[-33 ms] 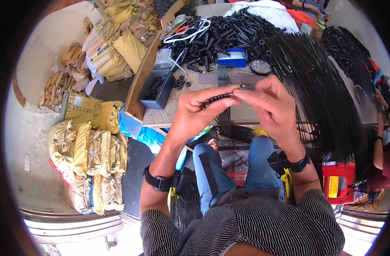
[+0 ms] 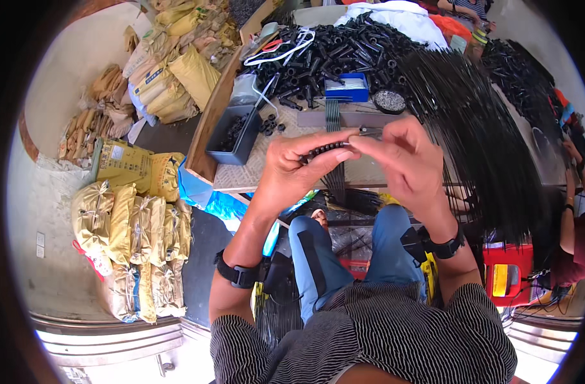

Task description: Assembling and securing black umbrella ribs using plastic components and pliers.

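Above the front edge of the workbench, my left hand [image 2: 300, 161] is closed in a pinch on a short black ribbed piece [image 2: 324, 151], like a row of small rings, lying between thumb and fingers. My right hand [image 2: 404, 159] is closed too, with its fingertips at the right end of the ribbed piece. A small thin metallic piece [image 2: 369, 130] shows by those fingertips; its full shape is hidden. Just behind my hands, a bundle of thin dark rods [image 2: 333, 115] runs over the bench toward me.
A grey bin [image 2: 232, 150] of small black parts stands at left, with loose black rings [image 2: 269, 124] beside it. Behind lie a heap of black tubular parts [image 2: 363, 51], a blue box [image 2: 347, 94] and a round dish [image 2: 389, 100]. Long black rods [image 2: 478, 134] droop at right.
My right hand's fingers have shifted very slightly at the end of the ribbed piece. Otherwise the view is nearly the same.
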A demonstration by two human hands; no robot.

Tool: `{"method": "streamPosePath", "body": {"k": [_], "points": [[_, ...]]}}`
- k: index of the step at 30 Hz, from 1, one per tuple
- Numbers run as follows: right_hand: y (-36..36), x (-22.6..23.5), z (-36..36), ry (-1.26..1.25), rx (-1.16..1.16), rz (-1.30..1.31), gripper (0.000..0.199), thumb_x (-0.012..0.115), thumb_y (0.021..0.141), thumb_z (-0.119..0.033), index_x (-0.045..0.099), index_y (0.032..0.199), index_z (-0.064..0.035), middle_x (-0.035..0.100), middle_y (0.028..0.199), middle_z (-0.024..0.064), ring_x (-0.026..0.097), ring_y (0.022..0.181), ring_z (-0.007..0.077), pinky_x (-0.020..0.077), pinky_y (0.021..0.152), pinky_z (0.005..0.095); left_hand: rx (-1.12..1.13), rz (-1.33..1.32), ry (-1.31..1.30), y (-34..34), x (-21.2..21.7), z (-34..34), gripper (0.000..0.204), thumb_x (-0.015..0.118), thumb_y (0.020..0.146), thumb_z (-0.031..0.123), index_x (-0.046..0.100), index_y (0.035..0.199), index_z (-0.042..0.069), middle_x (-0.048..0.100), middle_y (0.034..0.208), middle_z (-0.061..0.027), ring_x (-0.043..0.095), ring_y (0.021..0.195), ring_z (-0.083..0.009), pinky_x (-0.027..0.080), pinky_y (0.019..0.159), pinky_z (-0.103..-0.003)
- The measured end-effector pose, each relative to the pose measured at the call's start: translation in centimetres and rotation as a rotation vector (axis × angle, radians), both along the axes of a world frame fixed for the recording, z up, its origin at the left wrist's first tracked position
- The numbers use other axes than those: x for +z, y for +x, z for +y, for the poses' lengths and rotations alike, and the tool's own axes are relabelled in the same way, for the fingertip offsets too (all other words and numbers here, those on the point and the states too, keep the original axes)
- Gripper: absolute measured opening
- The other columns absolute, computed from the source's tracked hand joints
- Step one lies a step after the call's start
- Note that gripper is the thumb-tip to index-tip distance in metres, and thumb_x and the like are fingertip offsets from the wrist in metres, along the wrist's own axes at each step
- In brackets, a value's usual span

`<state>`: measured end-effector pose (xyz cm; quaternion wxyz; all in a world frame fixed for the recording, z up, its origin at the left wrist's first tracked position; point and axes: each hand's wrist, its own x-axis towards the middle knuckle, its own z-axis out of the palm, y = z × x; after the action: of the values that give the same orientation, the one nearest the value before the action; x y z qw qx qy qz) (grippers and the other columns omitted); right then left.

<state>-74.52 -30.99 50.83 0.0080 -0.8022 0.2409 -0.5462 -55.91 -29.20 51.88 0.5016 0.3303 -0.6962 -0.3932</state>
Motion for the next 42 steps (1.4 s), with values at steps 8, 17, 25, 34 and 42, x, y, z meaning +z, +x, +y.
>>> {"method": "streamPosePath", "body": {"k": [8,17,25,34,42], "points": [[-0.7,2.0,-1.2,-0.248,0.086,0.192,0.024,0.064,0.063,-0.006,0.063,0.087,-0.0076,0.051,0.075,0.0023,0.054,0.058,0.0145,0.0446,0.048,0.0262,0.023,-0.202,-0.248,0.3,-0.6,-0.8,0.022,0.067,0.075,0.008,0.064,0.096,0.002,0.066,0.083,-0.0084,0.063,0.072,-0.0152,0.048,0.063,-0.024],[-0.4,2.7,-0.7,-0.126,0.127,0.251,0.035,0.06,0.067,-0.005,0.059,0.101,-0.0071,0.051,0.083,0.0054,0.056,0.058,0.018,0.0461,0.049,0.0269,0.053,-0.33,-0.611,1.2,-0.6,-2.0,0.04,0.074,0.06,0.029,0.065,0.09,0.004,0.065,0.082,-0.0094,0.063,0.069,-0.0258,0.048,0.059,-0.029],[0.7,2.8,0.4,0.015,0.141,0.244,0.03,0.059,0.075,-0.007,0.056,0.105,-0.0073,0.049,0.083,0.0061,0.055,0.059,0.0184,0.0452,0.049,0.0285,0.079,-0.326,-0.576,1.7,-1.1,-1.8,0.042,0.074,0.057,0.031,0.065,0.088,0.004,0.065,0.081,-0.0091,0.063,0.069,-0.0264,0.048,0.059,-0.031],[2.2,3.9,1.7,-0.209,-0.016,0.57,0.025,0.066,0.068,-0.027,0.06,0.088,-0.0123,0.049,0.078,-0.0012,0.056,0.065,0.0127,0.0447,0.055,0.0258,0.322,-1.209,-0.651,1.1,-10.1,-3.2,0.084,0.063,0.056,0.06,0.045,0.127,0.019,0.032,0.138,-0.01,0.033,0.125,-0.0277,0.026,0.101,-0.046],[-3.2,3.4,8.2,-0.073,0.099,0.602,0.019,0.063,0.061,-0.021,0.063,0.079,-0.0118,0.052,0.075,-0.0039,0.05,0.055,0.0103,0.039,0.053,0.0249,0.297,-1.126,-0.559,0.7,-14.9,-2.8,0.063,0.063,0.068,0.043,0.047,0.125,0.022,0.031,0.14,-0.0054,0.024,0.131,-0.0246,0.016,0.107,-0.044]]}}
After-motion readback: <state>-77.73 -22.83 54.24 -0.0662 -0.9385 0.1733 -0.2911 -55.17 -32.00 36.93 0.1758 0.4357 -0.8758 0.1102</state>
